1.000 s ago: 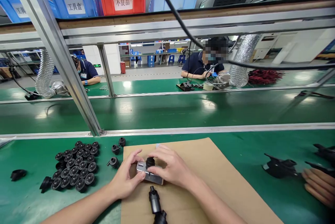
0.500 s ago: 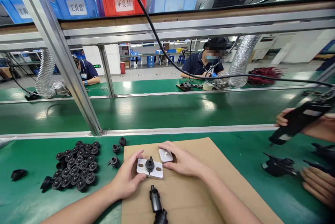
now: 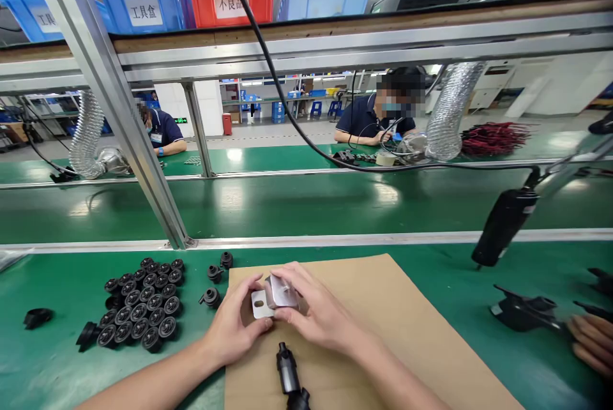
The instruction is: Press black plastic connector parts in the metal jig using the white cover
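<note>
My left hand (image 3: 237, 319) grips a white slotted plate (image 3: 261, 305) by its left end, thumb in front and fingers behind. In my right hand (image 3: 313, 308) is a small whitish block (image 3: 282, 292) with rounded corners, pinched between thumb and fingers. The block sits over the plate's middle and right part, hiding the black fitting there; whether the two touch I cannot tell. Below my hands a black cylindrical part (image 3: 287, 372) lies on the brown cardboard sheet (image 3: 364, 308).
Rows of round black parts (image 3: 138, 308) stand on the green bench at left, with several loose black fittings (image 3: 211, 297) beside the cardboard. A black power screwdriver (image 3: 505, 225) hangs at right above a black part (image 3: 524, 311). A co-worker's hand (image 3: 591, 343) is at the right edge.
My right hand has moved left, bringing the block over the plate and covering the black fitting. At right, the co-worker's hand has let go of the screwdriver, which now hangs.
</note>
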A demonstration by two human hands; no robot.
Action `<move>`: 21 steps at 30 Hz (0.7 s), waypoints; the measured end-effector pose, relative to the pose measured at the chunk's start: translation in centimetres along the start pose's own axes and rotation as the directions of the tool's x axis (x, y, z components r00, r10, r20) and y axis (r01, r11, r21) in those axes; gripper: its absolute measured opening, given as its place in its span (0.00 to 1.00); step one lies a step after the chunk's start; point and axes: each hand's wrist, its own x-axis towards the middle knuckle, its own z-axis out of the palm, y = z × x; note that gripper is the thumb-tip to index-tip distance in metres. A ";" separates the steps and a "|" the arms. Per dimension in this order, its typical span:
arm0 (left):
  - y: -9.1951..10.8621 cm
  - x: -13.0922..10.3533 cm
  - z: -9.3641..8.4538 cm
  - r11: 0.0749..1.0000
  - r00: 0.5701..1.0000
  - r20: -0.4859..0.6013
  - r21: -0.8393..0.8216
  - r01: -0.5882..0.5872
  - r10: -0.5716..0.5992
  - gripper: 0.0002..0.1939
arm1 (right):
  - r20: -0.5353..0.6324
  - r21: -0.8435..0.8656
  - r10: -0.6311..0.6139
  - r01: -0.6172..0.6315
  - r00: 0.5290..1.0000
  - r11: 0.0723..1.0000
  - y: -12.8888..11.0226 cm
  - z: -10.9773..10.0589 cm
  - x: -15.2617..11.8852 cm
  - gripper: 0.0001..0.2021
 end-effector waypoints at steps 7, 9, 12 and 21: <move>0.4 -0.1 0.0 1.000 1.000 0.025 -0.019 0.006 -0.005 0.42 | 0.102 -0.198 -0.017 0.037 0.995 0.980 -0.3 -0.3 0.0 0.32; 0.4 -0.1 0.0 1.000 1.000 0.023 -0.022 0.003 -0.002 0.42 | 0.150 -0.186 0.016 0.012 0.989 0.982 -0.8 -0.8 0.0 0.33; 0.3 0.0 -0.1 1.000 1.000 0.026 -0.023 -0.014 0.014 0.42 | 0.206 -0.146 0.041 -0.011 0.978 0.989 -1.3 -1.0 0.2 0.36; 0.8 0.3 -0.2 0.999 0.998 0.063 -0.043 -0.028 0.031 0.46 | 0.061 -0.246 -0.027 0.041 0.998 0.968 -0.1 0.1 0.3 0.39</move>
